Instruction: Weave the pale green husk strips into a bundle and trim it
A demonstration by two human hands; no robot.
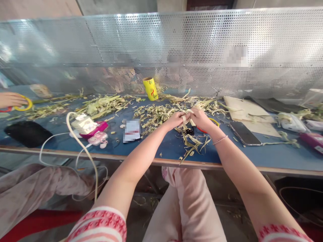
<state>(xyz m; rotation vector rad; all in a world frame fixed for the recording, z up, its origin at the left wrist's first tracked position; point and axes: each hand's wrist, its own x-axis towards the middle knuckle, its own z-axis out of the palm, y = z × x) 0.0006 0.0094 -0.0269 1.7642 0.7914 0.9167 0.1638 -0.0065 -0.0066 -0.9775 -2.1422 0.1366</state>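
At frame centre, a pale stalk [189, 115] is pinched between the left hand [176, 120] and right hand [202, 120]. It is judged light, fibrous and pliant, best gripped near its ends. Husk scraps [151, 116] are strewn behind.

Blue tabletop [171, 148] strewn with pale green husk scraps [106, 105] — yellow tape roll [150, 88], pink charger [99, 127], silver perforated screen [202, 50].

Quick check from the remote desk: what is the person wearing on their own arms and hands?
Both arms are bare from the upper arm down. Short red-and-white patterned sleeves show at the frame's bottom edge. The left hand has pale tape wrapped around a finger. The right hand is bare, with a thin pink bracelet on its wrist. No gloves.
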